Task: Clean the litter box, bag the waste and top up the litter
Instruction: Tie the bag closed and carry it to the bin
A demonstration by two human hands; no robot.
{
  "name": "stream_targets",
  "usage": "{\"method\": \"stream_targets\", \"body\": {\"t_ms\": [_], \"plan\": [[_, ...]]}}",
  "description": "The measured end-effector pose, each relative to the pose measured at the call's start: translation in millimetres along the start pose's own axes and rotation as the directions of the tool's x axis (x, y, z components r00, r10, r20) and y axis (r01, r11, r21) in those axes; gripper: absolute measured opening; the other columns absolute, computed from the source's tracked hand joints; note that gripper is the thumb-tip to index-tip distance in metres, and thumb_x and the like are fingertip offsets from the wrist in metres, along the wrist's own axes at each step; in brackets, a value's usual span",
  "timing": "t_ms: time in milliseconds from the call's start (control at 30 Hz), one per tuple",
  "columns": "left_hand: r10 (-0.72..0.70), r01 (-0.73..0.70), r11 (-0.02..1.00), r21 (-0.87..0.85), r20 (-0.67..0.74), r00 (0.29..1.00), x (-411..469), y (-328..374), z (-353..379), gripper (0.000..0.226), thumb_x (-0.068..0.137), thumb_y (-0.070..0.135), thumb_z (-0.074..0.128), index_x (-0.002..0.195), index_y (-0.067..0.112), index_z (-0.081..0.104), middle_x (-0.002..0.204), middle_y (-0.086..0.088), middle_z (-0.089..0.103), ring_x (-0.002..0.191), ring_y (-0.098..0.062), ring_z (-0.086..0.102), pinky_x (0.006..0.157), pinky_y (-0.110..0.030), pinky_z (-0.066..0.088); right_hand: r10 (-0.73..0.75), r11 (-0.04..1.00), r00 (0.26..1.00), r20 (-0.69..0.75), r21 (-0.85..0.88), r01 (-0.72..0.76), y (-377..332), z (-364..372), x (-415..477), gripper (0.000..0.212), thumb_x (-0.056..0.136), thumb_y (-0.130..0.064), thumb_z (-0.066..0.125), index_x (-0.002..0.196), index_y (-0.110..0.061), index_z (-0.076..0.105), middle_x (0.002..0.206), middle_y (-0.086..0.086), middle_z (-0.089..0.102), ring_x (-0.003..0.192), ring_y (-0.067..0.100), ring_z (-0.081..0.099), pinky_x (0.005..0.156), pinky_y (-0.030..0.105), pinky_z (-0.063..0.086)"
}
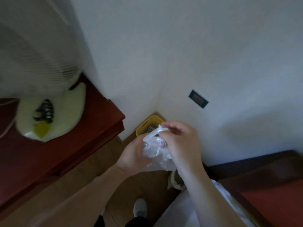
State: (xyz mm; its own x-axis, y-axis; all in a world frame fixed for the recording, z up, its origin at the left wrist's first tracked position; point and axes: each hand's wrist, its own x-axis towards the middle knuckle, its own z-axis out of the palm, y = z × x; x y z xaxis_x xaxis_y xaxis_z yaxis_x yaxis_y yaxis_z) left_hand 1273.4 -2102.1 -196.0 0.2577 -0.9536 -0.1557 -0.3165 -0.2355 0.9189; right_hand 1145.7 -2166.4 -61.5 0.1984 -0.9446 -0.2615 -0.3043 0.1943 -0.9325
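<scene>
Your 2 hands meet in front of you, above the yellow bin point(150, 124) in the corner. Your left hand point(132, 155) is closed around the crumpled clear plastic bag point(154, 149); your right hand point(179, 141) pinches its top edge between fingertips. It looks thin, limp and slippery, so grip at the gathered mouth, not the loose film.

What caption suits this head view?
Both hands work a clear plastic bag above a yellow bin.
</scene>
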Motion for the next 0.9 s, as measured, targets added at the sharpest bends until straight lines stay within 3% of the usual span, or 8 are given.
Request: {"method": "stream_targets", "body": {"t_ms": [67,167,233,433,567,767,900], "plan": [[0.02,-0.02,0.999,-0.046,-0.013,1.0,-30,25,-24,0.058,0.073,0.024,0.082,0.125,0.034,0.057,0.114,0.012,0.068,0.106,-0.006,0.066,0.09,-0.042,0.056,-0.041,0.999,0.998,0.052,-0.006,0.042,-34,2,-30,0.018,0.078,-0.009,0.073,0.084,-0.026,0.076,0.076,-0.006,0.075,0.073,0.015,0.073,0.074,0.047,0.062],[0.068,-0.074,0.994,-0.081,-0.078,0.995,-83,61,-63,0.046,0.074,0.025,0.081,0.115,0.035,0.061,0.108,0.013,0.069,0.102,-0.008,0.068,0.087,-0.032,0.056,-0.104,0.994,0.977,0.185,-0.002,0.106,-78,14,-82,0.018,0.078,-0.006,0.073,0.083,-0.023,0.077,0.073,0.0,0.074,0.071,0.019,0.073,0.073,0.049,0.062],[0.084,-0.098,0.99,-0.103,-0.134,0.987,-124,76,-91,0.043,0.075,0.015,0.081,0.111,0.032,0.063,0.105,0.012,0.07,0.1,-0.008,0.069,0.084,-0.029,0.056,-0.153,0.988,0.945,0.29,0.018,0.154,-104,32,-120,0.018,0.076,-0.006,0.073,0.081,-0.023,0.077,0.07,0.004,0.074,0.069,0.023,0.073,0.072,0.05,0.061],[0.07,-0.125,0.985,-0.118,-0.384,0.921,-263,62,-181,0.036,0.081,0.002,0.075,0.094,0.034,0.067,0.091,0.008,0.073,0.083,-0.012,0.071,0.069,-0.025,0.053,-0.205,0.977,0.788,0.581,0.071,0.202,-139,129,-229,0.011,0.077,-0.011,0.071,0.08,-0.02,0.076,0.068,0.004,0.072,0.066,0.02,0.068,0.07,0.043,0.059],[-0.01,-0.085,0.986,-0.144,-0.561,0.828,-370,27,-241,0.037,0.078,-0.001,0.074,0.105,0.024,0.068,0.095,0.006,0.073,0.087,-0.015,0.072,0.071,-0.025,0.052,-0.169,0.985,0.646,0.744,0.097,0.146,-144,212,-314,0.016,0.082,0.002,0.068,0.077,-0.013,0.074,0.069,0.01,0.071,0.062,0.019,0.067,0.062,0.034,0.053],[-0.109,0.016,0.992,-0.122,-0.811,0.575,-537,-16,-307,0.053,0.077,-0.01,0.072,0.12,0.02,0.064,0.109,0.011,0.072,0.1,-0.011,0.07,0.079,-0.024,0.055,-0.157,0.974,0.35,0.923,0.086,0.209,-145,325,-450,0.014,0.079,0.005,0.067,0.079,-0.007,0.074,0.075,0.015,0.074,0.067,0.026,0.071,0.066,0.04,0.059],[-0.167,0.123,0.984,-0.132,-0.926,0.338,-637,-36,-325,0.046,0.08,0.006,0.078,0.119,0.025,0.062,0.106,0.012,0.071,0.097,-0.013,0.07,0.078,-0.025,0.056,-0.105,0.964,0.103,0.989,0.076,0.255,-141,388,-539,0.011,0.069,-0.003,0.07,0.078,-0.009,0.075,0.084,0.014,0.074,0.072,0.027,0.072,0.065,0.037,0.057]]}}
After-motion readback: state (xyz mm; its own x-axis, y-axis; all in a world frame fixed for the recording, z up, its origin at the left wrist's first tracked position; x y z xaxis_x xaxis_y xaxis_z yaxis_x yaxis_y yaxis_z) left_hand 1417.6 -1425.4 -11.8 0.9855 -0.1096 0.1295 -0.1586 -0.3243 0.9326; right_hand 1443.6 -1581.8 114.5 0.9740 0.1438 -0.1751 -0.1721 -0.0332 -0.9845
